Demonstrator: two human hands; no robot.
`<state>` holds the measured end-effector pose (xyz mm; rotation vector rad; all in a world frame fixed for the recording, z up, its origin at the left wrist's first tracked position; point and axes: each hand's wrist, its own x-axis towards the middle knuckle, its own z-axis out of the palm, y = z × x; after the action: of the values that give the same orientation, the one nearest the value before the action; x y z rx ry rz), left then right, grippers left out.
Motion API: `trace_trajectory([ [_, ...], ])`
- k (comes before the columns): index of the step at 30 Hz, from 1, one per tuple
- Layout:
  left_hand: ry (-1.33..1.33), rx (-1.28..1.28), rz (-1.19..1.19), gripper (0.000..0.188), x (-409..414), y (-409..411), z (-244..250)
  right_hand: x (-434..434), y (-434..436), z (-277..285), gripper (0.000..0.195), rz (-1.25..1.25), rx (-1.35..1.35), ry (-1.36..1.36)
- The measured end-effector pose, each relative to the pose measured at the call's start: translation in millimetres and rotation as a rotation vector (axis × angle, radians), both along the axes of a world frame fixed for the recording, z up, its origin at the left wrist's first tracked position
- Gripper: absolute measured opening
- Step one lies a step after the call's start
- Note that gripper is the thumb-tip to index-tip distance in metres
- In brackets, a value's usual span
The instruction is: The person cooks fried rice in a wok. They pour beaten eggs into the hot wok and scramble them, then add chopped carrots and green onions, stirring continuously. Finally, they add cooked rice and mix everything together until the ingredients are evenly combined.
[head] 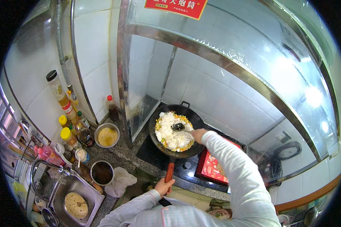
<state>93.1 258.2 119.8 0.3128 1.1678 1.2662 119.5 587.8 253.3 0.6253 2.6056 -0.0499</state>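
My left hand (164,187) grips the reddish-brown wooden handle (170,171) of a black wok (198,119) on the cooktop. Inside the wok, white rice (165,129) lies in clumps over diced orange, yellow and green vegetables (189,122). With my right hand (199,135) I hold a metal ladle (178,127) by its handle. The ladle's dark bowl rests among the rice near the middle of the wok. A small loop handle (185,104) stands at the wok's far rim.
A red box (211,167) lies right of the wok on the black cooktop (149,153). Glass panels in a metal frame (124,85) surround the stove. To the left stand a bowl of yellow liquid (107,136), a dark-filled pot (102,173), a cloth (120,181), several bottles (83,134) and a sink (95,195).
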Motion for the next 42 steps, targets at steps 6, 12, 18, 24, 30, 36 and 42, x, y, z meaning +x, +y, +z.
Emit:
trace_trajectory([
  [6,0.014,-0.044,-0.003,0.034,0.3,-4.3,0.5,15.0,23.3,14.5,0.039,-0.023,-0.093,-0.037],
  [12,-0.138,-0.091,0.018,0.034,-1.8,-6.5,5.4,78.2,0.1,116.4,0.037,-0.020,-0.232,-0.142],
  [18,-0.139,-0.068,0.028,0.031,3.6,-5.5,-0.8,81.0,-14.8,38.7,0.031,0.082,-0.118,-0.140],
  [24,-0.128,-0.063,0.021,0.032,5.9,-4.9,-3.3,49.0,-29.7,-4.4,0.038,-0.275,0.100,0.028],
  [30,-0.138,-0.073,0.019,0.034,1.6,-2.0,-9.7,43.6,-56.1,81.6,0.044,0.117,0.409,-0.072],
  [36,-0.267,-0.156,0.114,0.033,0.0,-1.7,17.3,41.3,-79.3,144.6,0.040,0.120,0.383,-0.157],
  [42,-0.183,-0.039,0.035,0.033,1.9,-0.1,-4.5,68.6,-43.0,110.4,0.032,0.040,-0.055,0.048],
])
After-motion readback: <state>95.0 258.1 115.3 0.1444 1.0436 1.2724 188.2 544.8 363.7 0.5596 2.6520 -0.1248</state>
